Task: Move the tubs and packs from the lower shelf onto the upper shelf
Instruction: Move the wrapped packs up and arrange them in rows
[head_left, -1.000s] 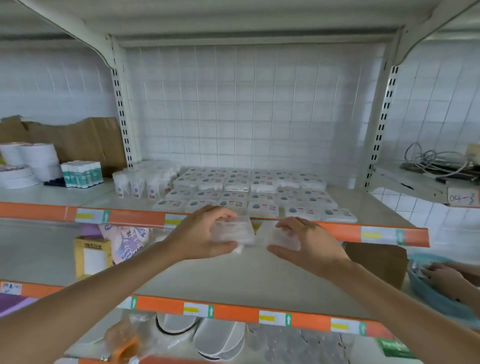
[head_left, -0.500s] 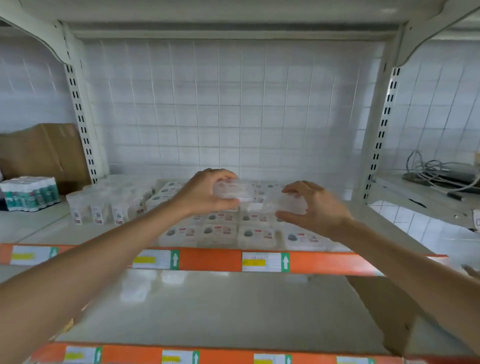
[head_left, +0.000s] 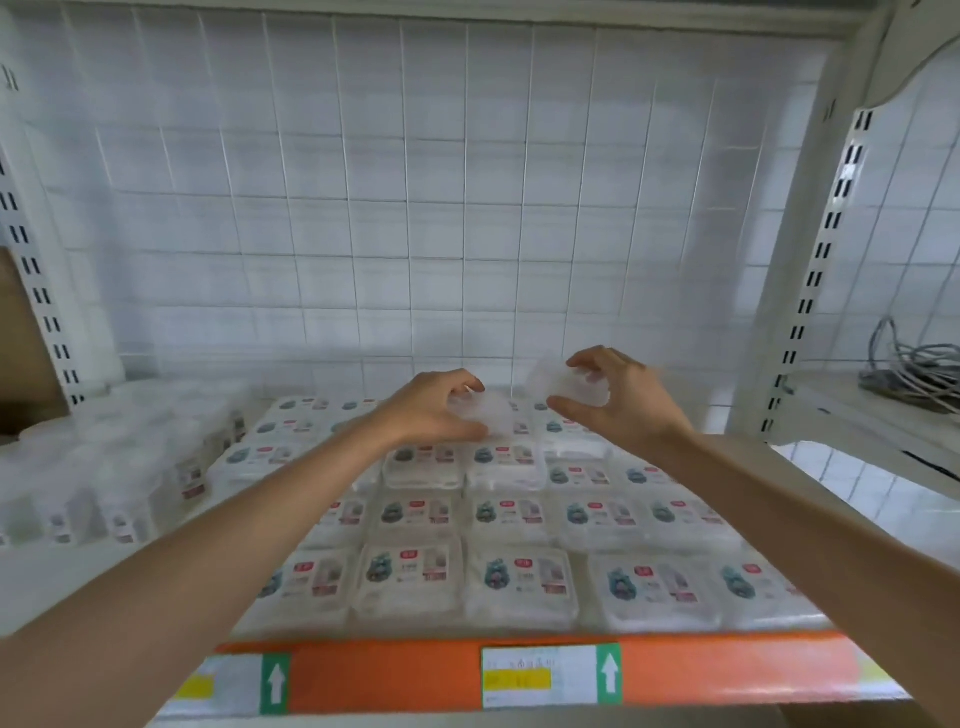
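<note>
My left hand (head_left: 434, 410) grips a small clear pack (head_left: 491, 413) over the back rows of the upper shelf (head_left: 415, 675). My right hand (head_left: 623, 397) pinches a second clear pack (head_left: 563, 384), held tilted a little higher and to the right. Below both hands, several rows of flat white labelled packs (head_left: 511, 579) cover the shelf from its orange front rail to the tiled wall. The lower shelf is out of view.
Several clear labelled tubs (head_left: 119, 467) stand in rows at the left of the upper shelf. White slotted uprights (head_left: 810, 291) frame the bay. A bundle of grey cables (head_left: 914, 369) lies on the neighbouring shelf at right. Brown cardboard (head_left: 21, 353) sits at far left.
Both hands have risen from below the orange rail and reached back over the upper shelf's packs, each carrying its clear pack. The view has moved closer to the upper shelf.
</note>
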